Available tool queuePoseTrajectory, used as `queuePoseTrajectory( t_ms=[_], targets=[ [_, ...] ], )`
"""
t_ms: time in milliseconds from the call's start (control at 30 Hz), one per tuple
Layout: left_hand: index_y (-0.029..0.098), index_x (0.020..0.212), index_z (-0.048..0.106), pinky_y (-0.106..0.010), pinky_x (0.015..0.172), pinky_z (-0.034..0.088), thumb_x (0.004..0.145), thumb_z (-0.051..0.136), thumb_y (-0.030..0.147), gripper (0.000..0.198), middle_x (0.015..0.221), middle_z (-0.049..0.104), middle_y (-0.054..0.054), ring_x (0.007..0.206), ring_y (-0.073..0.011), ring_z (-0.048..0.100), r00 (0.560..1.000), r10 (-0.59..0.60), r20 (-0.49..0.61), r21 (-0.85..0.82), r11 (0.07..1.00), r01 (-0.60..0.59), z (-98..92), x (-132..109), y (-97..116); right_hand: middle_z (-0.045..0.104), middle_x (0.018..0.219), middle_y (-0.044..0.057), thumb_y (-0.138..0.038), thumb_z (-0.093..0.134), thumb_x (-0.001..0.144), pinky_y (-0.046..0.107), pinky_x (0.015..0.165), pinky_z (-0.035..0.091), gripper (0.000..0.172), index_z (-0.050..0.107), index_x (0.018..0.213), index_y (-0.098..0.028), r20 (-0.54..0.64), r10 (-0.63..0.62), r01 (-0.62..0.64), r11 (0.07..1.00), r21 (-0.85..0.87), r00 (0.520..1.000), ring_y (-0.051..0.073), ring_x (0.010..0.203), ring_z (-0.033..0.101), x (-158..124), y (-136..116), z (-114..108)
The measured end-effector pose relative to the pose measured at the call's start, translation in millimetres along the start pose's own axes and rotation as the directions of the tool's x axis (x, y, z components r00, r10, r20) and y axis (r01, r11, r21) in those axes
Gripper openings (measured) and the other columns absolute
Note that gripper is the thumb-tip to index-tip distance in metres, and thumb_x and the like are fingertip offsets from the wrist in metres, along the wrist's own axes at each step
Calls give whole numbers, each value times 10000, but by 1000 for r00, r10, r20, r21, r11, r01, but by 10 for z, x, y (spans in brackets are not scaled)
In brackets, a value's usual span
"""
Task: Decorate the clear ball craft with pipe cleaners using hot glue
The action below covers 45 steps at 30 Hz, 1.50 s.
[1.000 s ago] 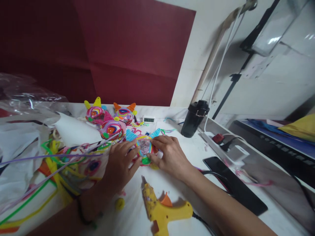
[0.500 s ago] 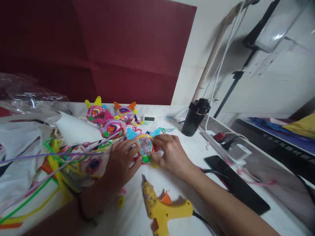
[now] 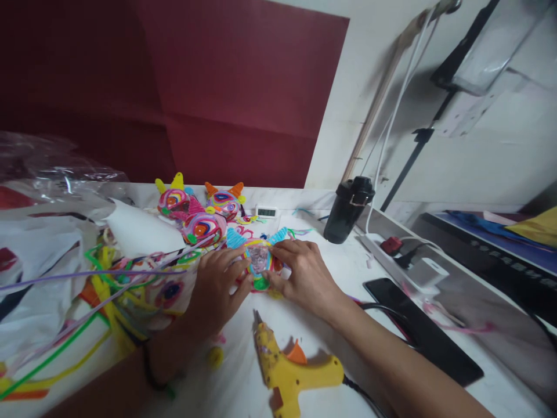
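A round pipe-cleaner figure [image 3: 259,259] with blue ears lies on the white table [image 3: 348,273]. My left hand [image 3: 213,290] rests flat against its left side, fingers stretched onto it. My right hand [image 3: 302,273] presses its right side, thumb and fingers pinched on the rim. A yellow glue gun [image 3: 291,368] lies on the table just below both hands.
Three finished colourful figures [image 3: 200,212] stand behind. Loose pipe cleaners [image 3: 108,284] and plastic bags [image 3: 39,232] fill the left. A black bottle [image 3: 347,210], a small digital timer [image 3: 266,212], a power strip [image 3: 409,258] and a black phone [image 3: 422,328] lie to the right.
Both hands stay on the figure with only small finger shifts; the view has drifted slightly.
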<state>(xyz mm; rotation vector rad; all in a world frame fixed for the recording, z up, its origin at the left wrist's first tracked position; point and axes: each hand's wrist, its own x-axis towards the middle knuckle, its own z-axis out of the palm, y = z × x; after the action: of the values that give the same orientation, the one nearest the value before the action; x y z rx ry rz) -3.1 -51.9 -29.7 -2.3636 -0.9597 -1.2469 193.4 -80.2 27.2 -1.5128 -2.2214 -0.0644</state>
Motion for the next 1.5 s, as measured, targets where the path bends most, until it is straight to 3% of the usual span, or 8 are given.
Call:
queuePoseTrajectory(
  t_ms=[567,933,1300,1500],
  targets=[
    [216,1053,555,-456,936,410,873,562,192,181,1110,641,-79,1049,-255,587,1000,8,7,34,999,-9,10,0,13,686,1030,100,-428,634,833,434,923,349,338,691,1039,-166,-74,21,-25,999,-48,997,287,1011,586,-19,-94,66],
    [197,991,598,-451,932,428,839,573,177,156,1078,660,-81,1031,-255,596,1000,-21,-4,46,999,21,-4,13,38,689,1045,110,-407,650,825,441,917,368,321,695,1021,-156,-136,23,-30,999,-46,991,299,1027,589,-31,-121,134],
    [201,1005,569,-444,911,432,861,547,192,146,1075,658,-80,1023,-242,595,1000,-2,-19,47,999,3,9,20,20,686,1062,90,-354,671,798,425,915,373,333,689,1060,-149,-135,-2,4,1000,12,991,282,1026,598,-23,-61,133],
    [209,1046,559,-435,935,416,872,558,177,176,1114,653,-74,1047,-227,591,1000,1,7,43,999,-1,-1,10,11,685,1053,84,-332,677,790,415,887,384,331,691,1066,-151,-80,7,-4,999,42,997,272,1008,603,-22,-48,70]
  ],
)
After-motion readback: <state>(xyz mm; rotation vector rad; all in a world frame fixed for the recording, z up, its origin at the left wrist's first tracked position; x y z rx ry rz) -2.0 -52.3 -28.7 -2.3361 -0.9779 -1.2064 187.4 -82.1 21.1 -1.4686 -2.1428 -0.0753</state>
